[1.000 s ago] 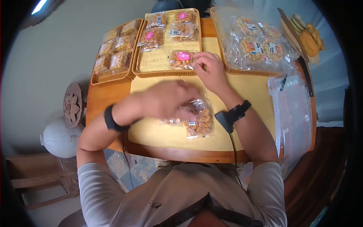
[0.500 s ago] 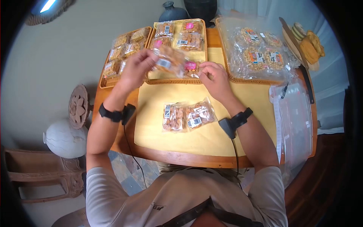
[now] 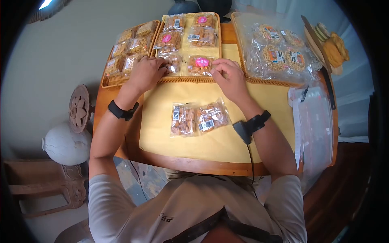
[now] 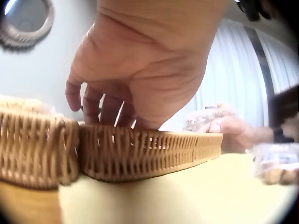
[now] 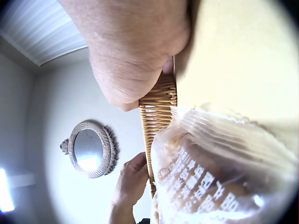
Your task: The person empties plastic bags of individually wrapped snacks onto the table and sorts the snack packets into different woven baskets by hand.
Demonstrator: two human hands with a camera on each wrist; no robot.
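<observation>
My left hand (image 3: 149, 72) reaches over the near rim of the middle wicker basket (image 3: 190, 79). Its curled fingers grip the left side of a clear snack packet (image 3: 174, 64); the rim hides the fingertips in the left wrist view. My right hand (image 3: 230, 79) pinches the right edge of a pink-labelled snack packet (image 3: 199, 64) in the same basket's near right corner. Several more packets lie in two columns behind these. On the yellow paper, a barcoded packet (image 3: 184, 120) lies beside a slightly turned one (image 3: 212, 116).
A left wicker basket (image 3: 107, 84) holds several lighter snack packets. The right basket (image 3: 265, 82) holds labelled packets under clear plastic. Plastic bags (image 3: 316, 125) and a pen (image 3: 304, 95) lie at the table's right. Dark wrist cables hang over the front edge.
My left hand has picked up a packet from the yellow paper, carried it forward and lowered it into the middle basket's near left corner. My right hand has stayed by the pink-labelled packet.
</observation>
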